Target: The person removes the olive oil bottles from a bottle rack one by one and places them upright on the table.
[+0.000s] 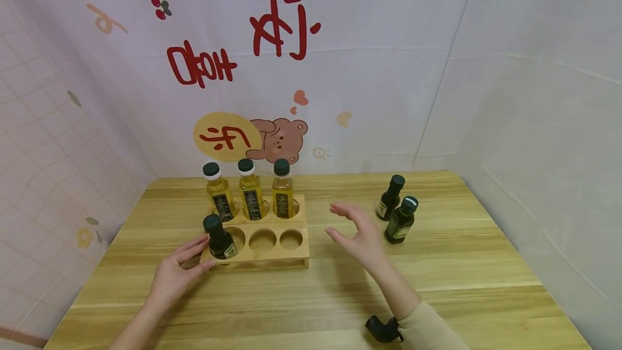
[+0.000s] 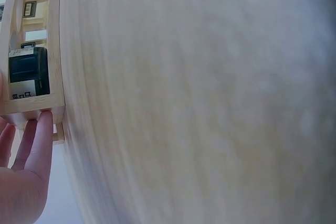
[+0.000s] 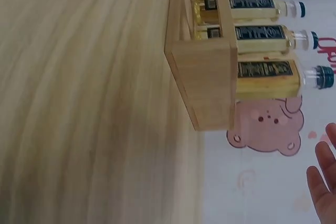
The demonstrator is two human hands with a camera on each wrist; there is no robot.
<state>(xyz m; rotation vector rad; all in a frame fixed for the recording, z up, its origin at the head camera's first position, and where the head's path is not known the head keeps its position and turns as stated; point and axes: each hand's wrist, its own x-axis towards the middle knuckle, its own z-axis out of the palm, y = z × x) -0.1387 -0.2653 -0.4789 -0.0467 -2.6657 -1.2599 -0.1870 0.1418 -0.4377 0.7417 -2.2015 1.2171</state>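
Observation:
A two-tier wooden bottle rack [image 1: 284, 255] stands left of centre on the table. Three bottles of yellow oil with dark caps fill its back row, the rightmost oil bottle [image 1: 283, 190] among them. In the front row, a small dark bottle [image 1: 221, 239] occupies the leftmost hole; two holes beside it hold nothing. My left hand [image 1: 175, 274] touches the rack's left end, beside that dark bottle, with fingers [image 2: 39, 148] fairly straight against the end panel. Right of the rack, my right hand [image 1: 362, 236] is raised with thumb and fingers apart, holding nothing.
Two more dark bottles, a slim one [image 1: 390, 199] and a squarer one [image 1: 401, 220], stand beyond my right hand. A black object [image 1: 383, 329] shows at my right sleeve. Behind the table [image 1: 466, 263] hangs a printed white cloth [image 1: 369, 69].

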